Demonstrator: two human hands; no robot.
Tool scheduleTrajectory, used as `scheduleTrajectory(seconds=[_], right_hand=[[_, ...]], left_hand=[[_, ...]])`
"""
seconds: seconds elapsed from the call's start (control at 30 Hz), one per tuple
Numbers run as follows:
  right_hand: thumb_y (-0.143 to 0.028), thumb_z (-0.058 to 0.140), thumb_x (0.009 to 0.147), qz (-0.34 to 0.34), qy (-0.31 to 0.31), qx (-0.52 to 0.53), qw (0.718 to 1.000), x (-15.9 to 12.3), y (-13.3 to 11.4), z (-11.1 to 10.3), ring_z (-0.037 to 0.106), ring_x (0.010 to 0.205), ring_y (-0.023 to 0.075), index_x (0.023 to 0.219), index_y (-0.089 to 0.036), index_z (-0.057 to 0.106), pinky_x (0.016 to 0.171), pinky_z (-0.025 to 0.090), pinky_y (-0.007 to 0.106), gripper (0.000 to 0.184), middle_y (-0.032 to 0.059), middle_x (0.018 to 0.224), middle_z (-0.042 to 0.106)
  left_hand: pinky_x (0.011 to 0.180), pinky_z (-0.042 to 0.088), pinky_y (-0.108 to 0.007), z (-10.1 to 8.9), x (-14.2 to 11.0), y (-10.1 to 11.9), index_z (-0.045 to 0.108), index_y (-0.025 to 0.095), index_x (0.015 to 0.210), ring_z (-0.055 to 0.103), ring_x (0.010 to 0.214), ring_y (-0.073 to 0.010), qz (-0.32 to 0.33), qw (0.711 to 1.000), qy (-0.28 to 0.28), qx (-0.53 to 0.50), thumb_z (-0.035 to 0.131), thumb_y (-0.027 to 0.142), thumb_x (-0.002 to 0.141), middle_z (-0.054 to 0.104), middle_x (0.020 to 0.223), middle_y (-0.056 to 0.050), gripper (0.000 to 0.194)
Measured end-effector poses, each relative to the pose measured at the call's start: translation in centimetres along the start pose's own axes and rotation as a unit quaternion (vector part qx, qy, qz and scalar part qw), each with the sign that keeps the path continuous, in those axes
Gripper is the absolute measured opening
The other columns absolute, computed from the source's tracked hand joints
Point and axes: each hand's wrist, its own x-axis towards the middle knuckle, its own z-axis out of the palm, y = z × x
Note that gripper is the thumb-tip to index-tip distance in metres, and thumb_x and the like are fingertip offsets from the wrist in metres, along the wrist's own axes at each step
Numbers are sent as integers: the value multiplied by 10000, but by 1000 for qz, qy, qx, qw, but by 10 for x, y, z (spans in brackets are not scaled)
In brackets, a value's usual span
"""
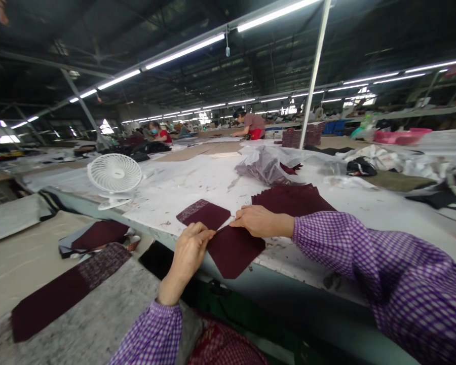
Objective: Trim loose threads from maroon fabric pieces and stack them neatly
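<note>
A maroon fabric piece [236,253] with cut corners hangs partly over the table's near edge. My left hand [190,253] pinches its upper left corner between thumb and fingers. At the opposite end of the same edge, my right hand [260,222] is closed with its fingertips on the cloth. Just beyond lies a second maroon piece with a speckled band [207,214], flat on the white table top [167,182]. A stack of maroon pieces [292,198] sits behind my right hand, partly hidden by it and the sleeve.
A white fan [114,173] stands at the table's left edge. Clear plastic sheeting [266,165] lies behind the stack. To the left, a long maroon piece [57,299] and a pile of scraps [101,235] rest on a lower surface. People work at tables farther back.
</note>
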Motion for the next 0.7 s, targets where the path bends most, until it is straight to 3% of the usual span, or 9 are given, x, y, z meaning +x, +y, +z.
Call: scheduleTrajectory(seconds=[0.23, 0.37, 0.47, 0.7], right_hand=[[-74, 409, 860, -34, -76, -97, 992, 8, -23, -28, 636, 863, 240, 1401, -291, 447, 672, 426, 298, 584, 128, 984, 677], [-72, 403, 852, -48, -100, -112, 988, 15, -24, -33, 647, 832, 217, 1405, -271, 444, 645, 409, 275, 590, 126, 952, 692], [-57, 412, 829, -56, -114, -116, 985, 19, -24, -36, 643, 825, 203, 1400, -283, 448, 637, 393, 264, 615, 108, 934, 697], [-48, 413, 832, -77, -141, -115, 980, 23, -28, -44, 615, 752, 187, 1440, -319, 375, 597, 344, 262, 667, 100, 889, 692]], left_hand=[[723, 424, -332, -4, 2, -1, 691, 188, 959, 515, 792, -195, -5, 1000, -22, 1, 408, 289, 947, 580, 810, -55, 301], [766, 443, -330, -6, -2, -3, 672, 171, 933, 541, 849, -199, -47, 996, 4, -78, 495, 242, 908, 596, 848, -57, 191], [757, 444, -327, -8, -7, -4, 674, 177, 860, 543, 836, -195, -42, 994, 10, -96, 493, 229, 907, 597, 828, -54, 194], [816, 461, -336, -8, -16, -10, 660, 193, 918, 582, 904, -197, -86, 980, 50, -174, 541, 256, 884, 638, 910, -54, 140]])
